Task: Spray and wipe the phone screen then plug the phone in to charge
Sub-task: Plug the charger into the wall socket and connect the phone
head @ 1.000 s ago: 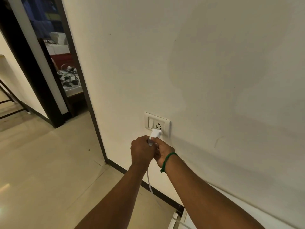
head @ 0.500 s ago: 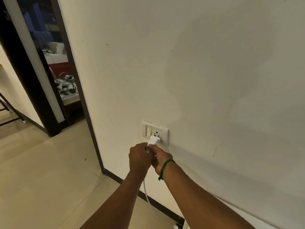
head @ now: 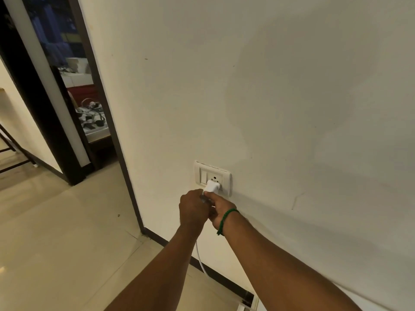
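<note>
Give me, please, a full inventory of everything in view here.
wall: one, cream, centre and right
wall plate: one, white, low on the wall
charger: one, white, at the wall plate's socket
cable: one, white, hanging below the charger
skirting: one, dark, along the wall's foot
floor: one, beige, left
doorway: one, dark-framed, upper left
wristband: one, green, right wrist
left hand: one, gripping the cable by the charger
right hand: one, pinching the charger

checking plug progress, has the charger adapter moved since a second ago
Yes. Against the socket plate, the charger adapter has moved up and in, now covering the socket's lower part.
</note>
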